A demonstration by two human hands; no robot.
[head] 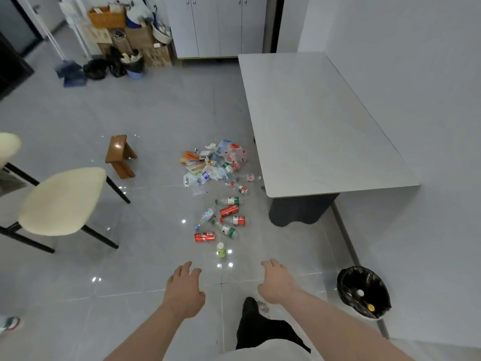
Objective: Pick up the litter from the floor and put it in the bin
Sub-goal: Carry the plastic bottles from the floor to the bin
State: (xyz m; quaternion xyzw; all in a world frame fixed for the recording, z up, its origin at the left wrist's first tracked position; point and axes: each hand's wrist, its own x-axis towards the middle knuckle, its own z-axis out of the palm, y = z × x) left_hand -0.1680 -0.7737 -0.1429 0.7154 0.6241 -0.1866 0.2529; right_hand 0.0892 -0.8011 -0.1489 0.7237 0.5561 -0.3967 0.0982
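Observation:
Litter lies strewn on the grey tiled floor ahead of me. A heap of wrappers and plastic bags sits farthest away. Closer come several plastic bottles, two red cans and, nearest, a small green bottle. The bin, lined with a black bag and holding a few items, stands on the floor at my right. My left hand and my right hand are held out low over the floor, fingers relaxed and holding nothing, a little short of the green bottle.
A white table on a dark base stands right of the litter. Two cream chairs and a small wooden stool are at the left. Boxes, bags and a broom are piled by the far cabinets.

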